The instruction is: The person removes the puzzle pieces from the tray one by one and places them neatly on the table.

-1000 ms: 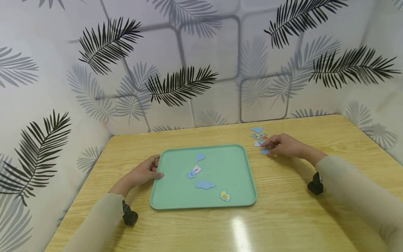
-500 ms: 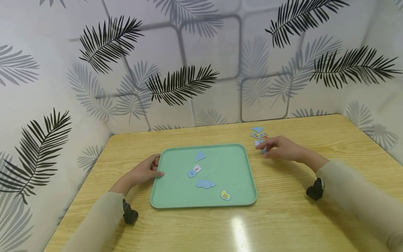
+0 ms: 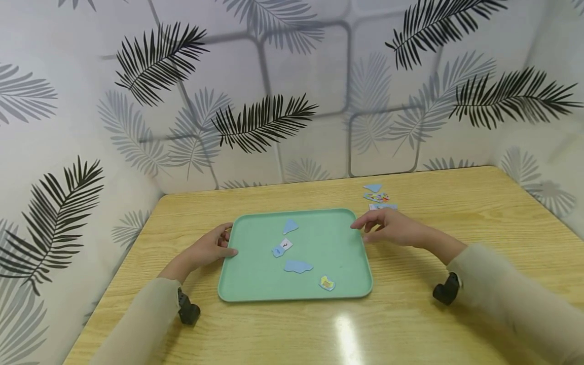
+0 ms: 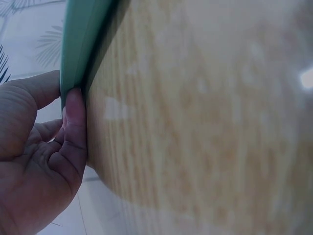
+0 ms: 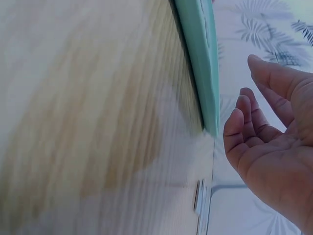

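Possibly, a tug by the left grip [image 3: 207,250], pinching the tray [image 3: 255,283], could slide the loose pieces [image 3: 298,266] between it and the half-open, empty right grip [image 3: 393,228].

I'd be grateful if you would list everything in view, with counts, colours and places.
Wall: one, white with grey and black leaves, background.
Table: one, yellowish wood, under the tray.
Tray: one, green, on the table.
Blue triangle: one, tray's far half.
White-and-blue shape: one or two pieces, unclear, near tray's middle.
Wavy piece: one, blue, tray's near half.
Yellow-and-blue piece: one, tray's near right.
Second triangle: one, blue, table, beyond tray's far right corner.
Multicoloured piece: one, just nearer.
White-and-blue strip: count unclear, partly hidden, nearer again.
Sleeves: two, beige, forearms.
Wrist cameras: two, black, at the cuffs.
Left hand: one, gripping tray's left rim.
Right hand: one, by tray's right rim.
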Motion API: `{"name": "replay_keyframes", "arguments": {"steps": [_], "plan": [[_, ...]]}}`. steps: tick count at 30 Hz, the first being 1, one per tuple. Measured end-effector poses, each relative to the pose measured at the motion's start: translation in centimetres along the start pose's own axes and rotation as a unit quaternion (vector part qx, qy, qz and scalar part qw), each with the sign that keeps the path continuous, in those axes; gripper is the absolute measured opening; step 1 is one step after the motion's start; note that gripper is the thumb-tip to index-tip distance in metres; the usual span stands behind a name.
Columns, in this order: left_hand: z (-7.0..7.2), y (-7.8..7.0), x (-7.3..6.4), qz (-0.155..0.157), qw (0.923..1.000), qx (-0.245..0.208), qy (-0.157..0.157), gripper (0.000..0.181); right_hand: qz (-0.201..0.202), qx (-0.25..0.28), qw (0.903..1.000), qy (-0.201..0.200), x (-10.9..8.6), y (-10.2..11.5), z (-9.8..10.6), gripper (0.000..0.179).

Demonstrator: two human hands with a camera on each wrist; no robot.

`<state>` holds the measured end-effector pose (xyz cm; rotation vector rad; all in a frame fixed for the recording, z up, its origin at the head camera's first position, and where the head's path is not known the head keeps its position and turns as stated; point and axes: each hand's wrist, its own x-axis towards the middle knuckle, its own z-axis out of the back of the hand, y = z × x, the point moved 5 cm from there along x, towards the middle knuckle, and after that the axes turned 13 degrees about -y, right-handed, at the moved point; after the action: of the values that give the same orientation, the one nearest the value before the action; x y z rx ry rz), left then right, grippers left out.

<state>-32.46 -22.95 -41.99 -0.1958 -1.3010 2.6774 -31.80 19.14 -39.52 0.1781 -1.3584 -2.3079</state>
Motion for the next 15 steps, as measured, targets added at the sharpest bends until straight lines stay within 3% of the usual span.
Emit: {"name": "replay_keyframes", "arguments": {"steps": [7, 15], "plan": [[-0.2, 0.4, 0.3, 0.004, 1.0000, -0.001, 0.001, 0.074, 0.007, 0.029, 0.9993, 0.021, -0.3, 1.6, -2.2, 0.038], [-0.1, 0.4, 0.2, 0.002, 1.0000, -0.001, 0.001, 0.075, 0.021, 0.025, 0.9977, 0.059, -0.4, 2.7, -4.6, 0.039]]}}
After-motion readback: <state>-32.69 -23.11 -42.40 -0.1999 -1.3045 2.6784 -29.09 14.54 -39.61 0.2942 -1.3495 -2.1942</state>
